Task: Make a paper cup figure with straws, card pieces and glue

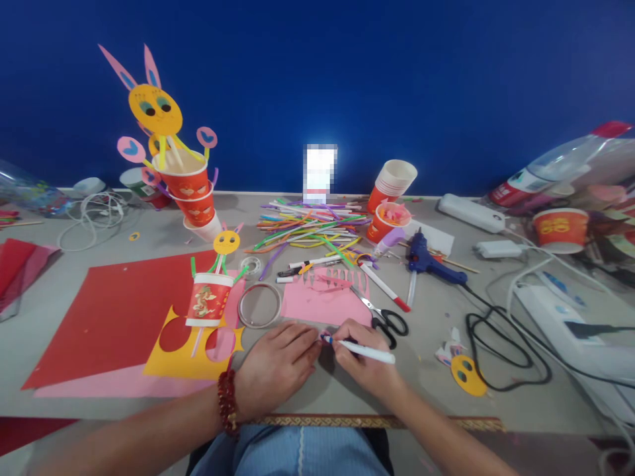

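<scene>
My right hand (pixel 364 360) is closed around a white marker (pixel 370 352), its blue tip pointing left at a small pink paper piece (pixel 325 336) on the table. My left hand (pixel 280 367) lies low on the table, fingers together, with its fingertips holding down that piece; most of the piece is hidden. Just beyond the hands lie a pink sheet (pixel 317 304) with cut-outs, black-handled scissors (pixel 389 322) and a roll of tape (pixel 260 305). A paper-cup figure (pixel 211 301) with a yellow face stands left of the tape, near yellow paper (pixel 173 357) with round holes.
Red paper (pixel 119 311) covers the left side. Behind are a taller rabbit-eared cup figure (pixel 186 175), a heap of coloured pipe cleaners (pixel 307 225) and stacked cups (pixel 391 182). To the right are a blue glue gun (pixel 431 261) with its cord, a yellow rabbit face (pixel 467 375) and a power strip (pixel 570 337).
</scene>
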Tool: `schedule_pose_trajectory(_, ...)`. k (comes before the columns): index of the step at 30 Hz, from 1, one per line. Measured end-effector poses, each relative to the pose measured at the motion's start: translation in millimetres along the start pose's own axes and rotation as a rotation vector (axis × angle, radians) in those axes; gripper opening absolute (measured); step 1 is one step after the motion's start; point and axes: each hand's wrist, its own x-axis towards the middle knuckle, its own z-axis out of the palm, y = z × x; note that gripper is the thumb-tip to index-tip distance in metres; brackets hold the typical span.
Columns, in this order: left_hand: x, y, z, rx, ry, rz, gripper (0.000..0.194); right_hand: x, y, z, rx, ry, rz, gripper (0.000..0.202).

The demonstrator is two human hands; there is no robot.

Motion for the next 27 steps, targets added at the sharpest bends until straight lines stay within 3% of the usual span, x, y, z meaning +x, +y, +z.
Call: schedule_pose_trajectory(27,-1.1,-1.7,1.0,0.042,-0.053,0.027,0.030,-1.9,2.2,-0.8,-0.049,0.019,-0.017,0.012)
